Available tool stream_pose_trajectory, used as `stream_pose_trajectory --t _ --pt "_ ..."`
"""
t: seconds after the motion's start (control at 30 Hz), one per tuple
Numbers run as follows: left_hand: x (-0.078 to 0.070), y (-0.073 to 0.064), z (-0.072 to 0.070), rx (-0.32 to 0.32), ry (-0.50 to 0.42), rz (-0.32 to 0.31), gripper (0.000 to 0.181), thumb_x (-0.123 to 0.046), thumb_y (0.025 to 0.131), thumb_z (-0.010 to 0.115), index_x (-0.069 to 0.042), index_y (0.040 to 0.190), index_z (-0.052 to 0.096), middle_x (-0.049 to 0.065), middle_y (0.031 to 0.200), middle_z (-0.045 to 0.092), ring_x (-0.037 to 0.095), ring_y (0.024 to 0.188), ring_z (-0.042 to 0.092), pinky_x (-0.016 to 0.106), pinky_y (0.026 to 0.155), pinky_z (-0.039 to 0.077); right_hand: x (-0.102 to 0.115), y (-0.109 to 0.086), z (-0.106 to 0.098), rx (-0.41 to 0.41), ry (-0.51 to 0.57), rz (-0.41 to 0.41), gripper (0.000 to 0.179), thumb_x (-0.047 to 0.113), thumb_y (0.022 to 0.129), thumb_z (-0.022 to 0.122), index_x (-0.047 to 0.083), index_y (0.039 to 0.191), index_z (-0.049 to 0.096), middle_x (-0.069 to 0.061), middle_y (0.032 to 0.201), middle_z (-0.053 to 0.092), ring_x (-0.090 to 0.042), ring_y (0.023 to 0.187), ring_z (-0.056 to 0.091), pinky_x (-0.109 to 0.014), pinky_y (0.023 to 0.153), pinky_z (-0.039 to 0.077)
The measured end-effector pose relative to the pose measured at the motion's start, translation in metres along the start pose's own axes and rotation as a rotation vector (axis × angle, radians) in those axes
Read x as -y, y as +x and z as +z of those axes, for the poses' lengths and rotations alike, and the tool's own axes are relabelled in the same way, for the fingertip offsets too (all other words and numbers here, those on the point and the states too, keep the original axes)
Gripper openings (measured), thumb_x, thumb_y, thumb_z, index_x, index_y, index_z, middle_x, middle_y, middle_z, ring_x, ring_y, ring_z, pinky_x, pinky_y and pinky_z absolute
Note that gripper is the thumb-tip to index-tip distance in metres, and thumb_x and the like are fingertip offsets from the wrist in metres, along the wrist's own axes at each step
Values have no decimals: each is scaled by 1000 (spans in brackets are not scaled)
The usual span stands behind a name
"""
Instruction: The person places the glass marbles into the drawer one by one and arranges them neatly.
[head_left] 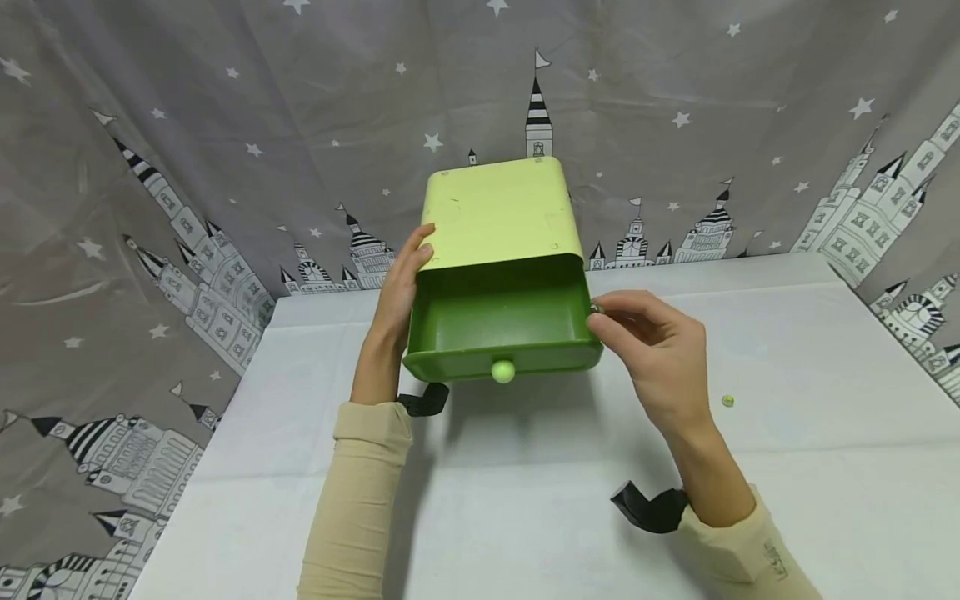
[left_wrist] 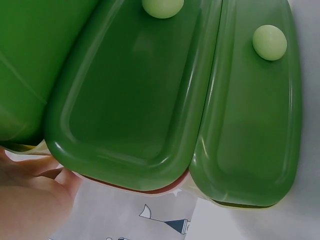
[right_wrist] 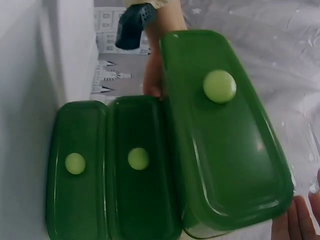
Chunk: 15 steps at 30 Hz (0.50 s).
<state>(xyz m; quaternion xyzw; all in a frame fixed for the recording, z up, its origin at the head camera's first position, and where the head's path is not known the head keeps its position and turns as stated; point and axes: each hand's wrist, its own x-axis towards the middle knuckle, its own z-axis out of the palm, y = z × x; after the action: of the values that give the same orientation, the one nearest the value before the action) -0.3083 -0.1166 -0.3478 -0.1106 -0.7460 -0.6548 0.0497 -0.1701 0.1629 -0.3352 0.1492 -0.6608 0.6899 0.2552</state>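
Observation:
A small chest of drawers [head_left: 498, 208] with a pale yellow-green body stands before me, its green top drawer [head_left: 502, 304] pulled out and bare inside. My left hand [head_left: 393, 304] rests along the chest's left side, fingertips at its top edge; in the left wrist view part of that hand [left_wrist: 37, 192] lies against the body. At the drawer's right wall, my right hand [head_left: 652, 350] pinches a tiny shiny piece [head_left: 596, 308] between thumb and finger. It looks glassy in the right wrist view [right_wrist: 314, 186], mostly cut off by the frame edge.
Two lower drawers, a middle one [right_wrist: 142, 200] and a bottom one [right_wrist: 77, 205], are closed, each with a round light-green knob. A tiny yellow-green piece [head_left: 727, 401] lies on the white cloth [head_left: 840, 500] to the right. Behind hangs a grey castle-print curtain [head_left: 337, 100].

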Motion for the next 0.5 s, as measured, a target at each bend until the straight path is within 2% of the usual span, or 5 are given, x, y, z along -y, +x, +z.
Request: stream_pose_trajectory --t 0.1,0.27,0.5 --pt "1 -1 -1 -1 3 -5 53 -37 103 43 -19 153 38 -5 160 25 12 144 19 41 116 15 -6 -2 8 -12 3 0 16 -11 83 73 -6 97 73 -17 97 67 -20 88 67 -26 81 54" --pt "1 -2 0 -2 -20 -15 53 -37 103 43 -19 153 38 -6 160 25 12 144 20 40 116 17 -15 -4 17 -32 -71 -59 17 -14 81 73 -11 97 70 -18 96 65 -16 86 66 -25 82 53" --pt "-2 -1 1 0 -25 -15 53 -37 103 44 -19 153 38 -5 160 25 12 144 20 40 116 17 -17 -5 22 -32 -83 -117 17 -16 79 72 -12 95 69 -19 95 64 -15 86 63 -27 83 52"
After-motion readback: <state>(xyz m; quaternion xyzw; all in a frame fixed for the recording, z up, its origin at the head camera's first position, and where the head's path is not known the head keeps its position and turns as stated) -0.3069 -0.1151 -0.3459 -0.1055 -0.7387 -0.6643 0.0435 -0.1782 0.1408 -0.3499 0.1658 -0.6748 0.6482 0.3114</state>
